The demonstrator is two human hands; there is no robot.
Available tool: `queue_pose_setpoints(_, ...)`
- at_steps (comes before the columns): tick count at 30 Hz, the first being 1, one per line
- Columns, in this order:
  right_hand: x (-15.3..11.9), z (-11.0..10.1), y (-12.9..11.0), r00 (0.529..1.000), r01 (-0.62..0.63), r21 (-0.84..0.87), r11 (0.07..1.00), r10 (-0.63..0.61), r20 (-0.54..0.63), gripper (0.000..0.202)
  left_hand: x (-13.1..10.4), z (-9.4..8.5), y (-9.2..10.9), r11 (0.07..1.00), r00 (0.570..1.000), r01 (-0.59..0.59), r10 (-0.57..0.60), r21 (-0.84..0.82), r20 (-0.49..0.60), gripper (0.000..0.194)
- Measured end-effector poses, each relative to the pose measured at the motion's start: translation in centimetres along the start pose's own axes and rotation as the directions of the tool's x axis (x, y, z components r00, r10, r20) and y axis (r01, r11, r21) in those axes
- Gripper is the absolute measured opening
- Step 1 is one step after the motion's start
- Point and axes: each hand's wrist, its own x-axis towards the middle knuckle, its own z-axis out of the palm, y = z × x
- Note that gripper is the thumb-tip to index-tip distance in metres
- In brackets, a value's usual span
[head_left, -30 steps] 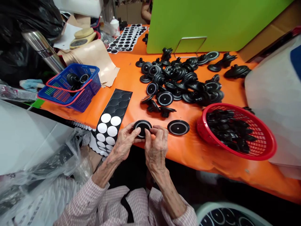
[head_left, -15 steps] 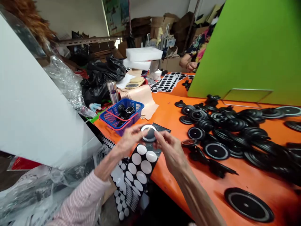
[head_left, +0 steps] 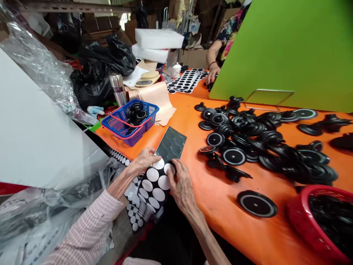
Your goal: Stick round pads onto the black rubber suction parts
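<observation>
A dark sheet with white round stickers [head_left: 158,194] hangs over the table's near edge, its bare dark end [head_left: 171,142] lying on the orange table. My left hand [head_left: 145,160] holds the sheet's left side, thumb beside an upper sticker. On the right side, my right hand [head_left: 179,180] has thumb and fingers closed at the edge of another sticker. The black round part is no longer between my hands. Many black suction-cup-like parts [head_left: 234,156] lie heaped to the right, and one disc [head_left: 257,203] lies apart nearer me.
A blue basket [head_left: 129,137] with black parts stands left of the sheet. At the lower right is a red basket [head_left: 305,217] of black parts. A green board [head_left: 281,51] rises behind the heap. Across the table, another person's hand [head_left: 213,71] touches dark pieces. A steel flask [head_left: 118,90] stands behind the blue basket.
The black disc with the pale ring has left my hands, and both hands are now lower, at the sticker sheet. More black parts show in the blue basket. The view has shifted, revealing the red basket.
</observation>
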Motion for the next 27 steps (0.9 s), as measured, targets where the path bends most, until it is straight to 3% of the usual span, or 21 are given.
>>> queue_pose_setpoints(3, 0.9, 0.2, -1.0, 1.0, -0.014, -0.08, 0.997, 0.015, 0.016, 0.034, 0.6, 0.0, 0.7, 0.998, 0.988, -0.011, 0.021, -0.068, 0.15, 0.027)
queue_pose_setpoints(7, 3.1, -0.2, -2.7, 0.999, 0.027, -0.163, 0.986, -0.033, -0.029, 0.028, 0.1, -0.3, 1.3, 0.986, 0.935, -0.01, 0.069, -0.168, 0.349, 0.023)
queue_pose_setpoints(16, 3.5, 0.3, -1.7, 0.985, 0.165, -0.203, 0.965, -0.173, -0.023, 0.026, 0.0, 0.2, 1.8, 0.967, 0.901, -0.01, 0.12, -0.256, 0.417, 0.025)
queue_pose_setpoints(20, 3.8, -1.2, -1.4, 0.984, 0.067, -0.193, 0.979, -0.097, -0.147, 0.033, 0.2, 0.2, 1.7, 0.993, 0.949, 0.005, 0.032, -0.118, 0.312, 0.032)
queue_pose_setpoints(22, 3.4, -2.6, -1.6, 0.98, 0.037, -0.219, 0.975, -0.078, -0.181, 0.033, -0.1, 0.4, 1.9, 0.996, 0.993, -0.057, 0.05, 0.07, 0.104, 0.032)
queue_pose_setpoints(24, 2.3, -3.9, -2.1, 0.981, 0.031, -0.219, 0.975, -0.072, -0.179, 0.031, -1.0, 1.2, 2.4, 0.951, 0.974, -0.146, 0.187, 0.273, -0.131, 0.027)
queue_pose_setpoints(25, 1.6, -4.4, -2.4, 0.984, 0.032, -0.211, 0.977, -0.068, -0.167, 0.031, -1.6, 1.8, 2.7, 0.926, 0.955, -0.181, 0.246, 0.332, -0.163, 0.024)
queue_pose_setpoints(27, -0.3, -5.2, -2.9, 0.991, 0.027, -0.186, 0.982, -0.051, -0.127, 0.032, -3.2, 3.4, 3.3, 0.932, 0.97, -0.226, 0.242, 0.284, -0.02, 0.023)
